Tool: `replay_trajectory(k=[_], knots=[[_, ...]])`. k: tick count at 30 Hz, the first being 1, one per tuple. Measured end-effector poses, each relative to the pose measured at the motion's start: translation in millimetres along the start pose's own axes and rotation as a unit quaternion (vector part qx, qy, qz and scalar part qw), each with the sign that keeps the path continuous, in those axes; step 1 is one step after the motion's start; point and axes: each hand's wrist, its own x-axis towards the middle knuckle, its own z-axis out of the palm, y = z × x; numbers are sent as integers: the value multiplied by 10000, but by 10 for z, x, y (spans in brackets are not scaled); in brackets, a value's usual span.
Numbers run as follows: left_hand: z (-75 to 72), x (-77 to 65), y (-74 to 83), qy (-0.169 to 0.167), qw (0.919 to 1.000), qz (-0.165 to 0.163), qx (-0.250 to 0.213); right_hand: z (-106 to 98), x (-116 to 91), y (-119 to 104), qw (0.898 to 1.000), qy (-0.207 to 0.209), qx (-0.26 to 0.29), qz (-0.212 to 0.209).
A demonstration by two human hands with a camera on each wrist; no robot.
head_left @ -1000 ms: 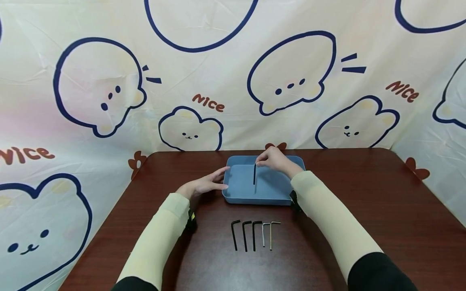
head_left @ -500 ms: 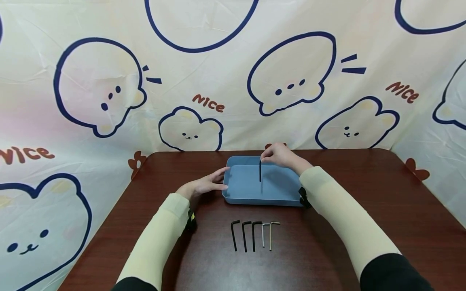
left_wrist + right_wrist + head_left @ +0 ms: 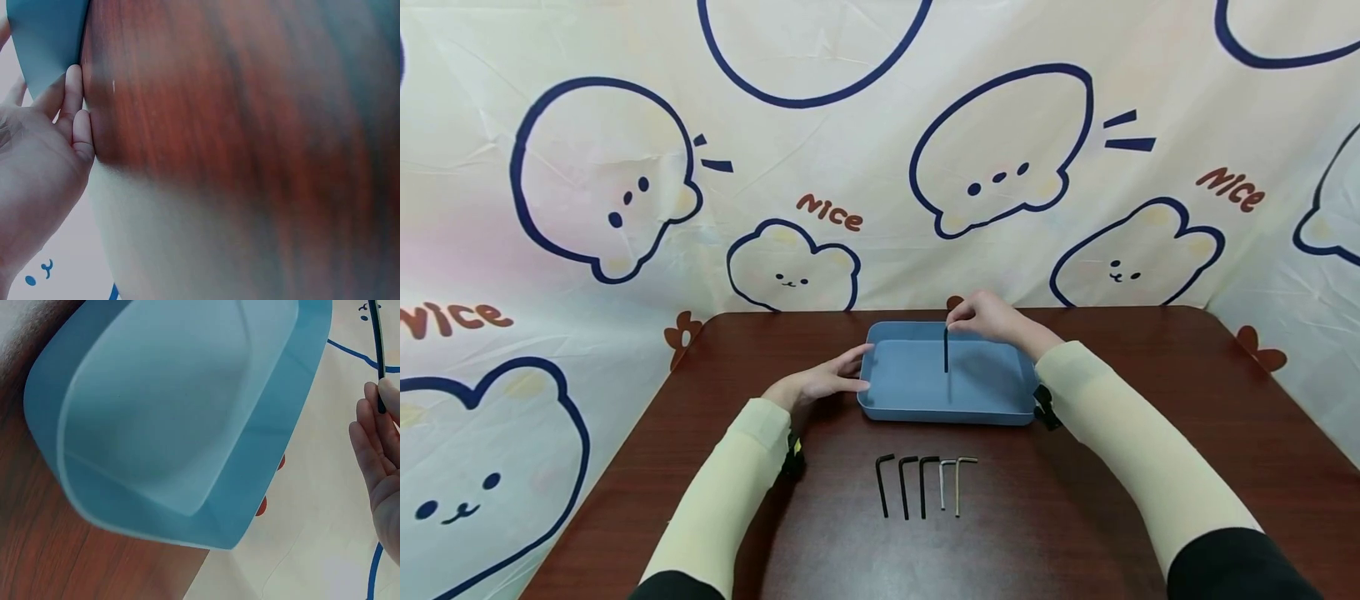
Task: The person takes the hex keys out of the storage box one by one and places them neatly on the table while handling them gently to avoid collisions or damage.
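Observation:
My right hand (image 3: 996, 321) pinches a black hex key (image 3: 946, 352) near its upper end. The key hangs upright over the blue tray (image 3: 902, 415), and in the right wrist view the thumb and fingertips press on the dark key (image 3: 377, 340). Whether its lower tip touches the tray floor I cannot tell. My left hand (image 3: 820, 382) rests against the tray's left side with its fingers spread. In the left wrist view, straight fingers of this hand (image 3: 44, 156) lie along the tray wall (image 3: 50, 37).
In front of the tray, several L-shaped hex keys lie in a row on the brown table (image 3: 850, 550): black ones (image 3: 922, 492), a silver one (image 3: 942, 487) and a brassy one (image 3: 957, 492). A patterned cloth (image 3: 887, 150) hangs behind the table.
My right hand has moved to the right over the tray with the black hex key, rising slightly in view. The left hand and the row of keys have stayed put.

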Motion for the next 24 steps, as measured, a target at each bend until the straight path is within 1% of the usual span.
replay_trajectory(k=[6, 10, 16, 24], knots=[[5, -12, 9, 61, 10000, -19, 53, -61, -70, -21, 9999, -20, 96, -70], [7, -15, -1, 59, 10000, -5, 59, -101, -119, 4, 9998, 27, 185, -85], [-4, -10, -7, -5, 10000, 59, 48, -152, -179, 38, 9996, 187, 123, -154], [-8, -13, 9, -59, 10000, 45, 8, -207, -286, 45, 9994, 310, 88, -101]])
